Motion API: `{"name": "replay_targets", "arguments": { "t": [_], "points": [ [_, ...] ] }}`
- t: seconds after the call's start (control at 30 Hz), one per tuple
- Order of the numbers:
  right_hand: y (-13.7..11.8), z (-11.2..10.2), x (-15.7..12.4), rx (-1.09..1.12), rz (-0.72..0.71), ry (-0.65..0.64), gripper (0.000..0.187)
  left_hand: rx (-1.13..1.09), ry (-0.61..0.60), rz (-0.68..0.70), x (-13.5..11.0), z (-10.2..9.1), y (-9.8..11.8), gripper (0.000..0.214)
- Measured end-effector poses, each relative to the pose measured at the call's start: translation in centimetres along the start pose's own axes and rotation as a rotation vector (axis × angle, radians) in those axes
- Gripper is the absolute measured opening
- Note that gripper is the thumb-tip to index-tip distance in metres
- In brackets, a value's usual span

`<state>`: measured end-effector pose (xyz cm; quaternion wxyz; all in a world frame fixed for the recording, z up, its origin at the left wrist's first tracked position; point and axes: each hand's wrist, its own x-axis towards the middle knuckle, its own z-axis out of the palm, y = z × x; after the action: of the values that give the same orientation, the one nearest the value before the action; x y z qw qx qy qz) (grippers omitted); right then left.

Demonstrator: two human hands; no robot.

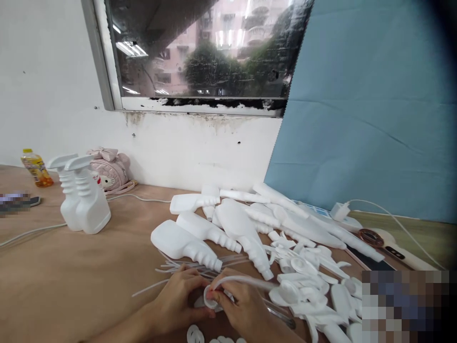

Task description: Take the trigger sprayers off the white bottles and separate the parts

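My left hand (180,295) is closed around a white spray head (209,297), its round collar facing me. Close against it, my right hand (244,305) pinches a thin clear plastic tube (246,279) at the collar's opening. The tube arcs over the back of that hand toward the right. My fingers cover much of the spray head, so I cannot tell how far the tube's end goes in. Beyond both hands lie several loose clear tubes (171,267) and white bottles (178,240) on their sides. Small white discs (195,334) lie just below my hands.
White spray-head parts (303,281) are heaped at the right. Two upright bottles with sprayers (89,200) stand at the left, near a pink bag (109,171), a drink bottle (37,169) and a phone (34,202). A cable (143,197) crosses the brown table (89,271). A handheld fan (392,247) lies right.
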<state>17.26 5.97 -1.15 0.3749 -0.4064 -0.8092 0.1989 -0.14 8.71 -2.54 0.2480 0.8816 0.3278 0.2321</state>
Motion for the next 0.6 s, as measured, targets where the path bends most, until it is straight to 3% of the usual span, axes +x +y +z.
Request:
{"name": "replay_targets", "arguments": {
  "t": [0.17,0.3,0.37,0.47,0.6],
  "points": [
    [-0.8,0.0,0.4,-0.029,0.03,0.023,0.015,0.032,0.022,0.008,-0.1,0.1,0.1,0.031],
    [-0.3,-0.9,0.6,0.23,0.2,-0.003,0.011,-0.041,0.036,-0.051,0.1,-0.3,0.3,0.029],
    [0.4,-1.7,0.7,0.369,0.249,0.032,0.025,-0.208,0.091,-0.128,0.3,-0.5,0.1,0.027],
    [1.2,-2.1,0.7,0.499,0.324,0.172,0.049,-0.625,0.254,-0.218,0.6,-0.7,-0.4,0.031],
    [1.3,0.0,0.2,0.852,0.502,0.183,0.058,-0.999,0.36,-0.225,0.8,-1.2,-0.6,0.036]
  ]
}}
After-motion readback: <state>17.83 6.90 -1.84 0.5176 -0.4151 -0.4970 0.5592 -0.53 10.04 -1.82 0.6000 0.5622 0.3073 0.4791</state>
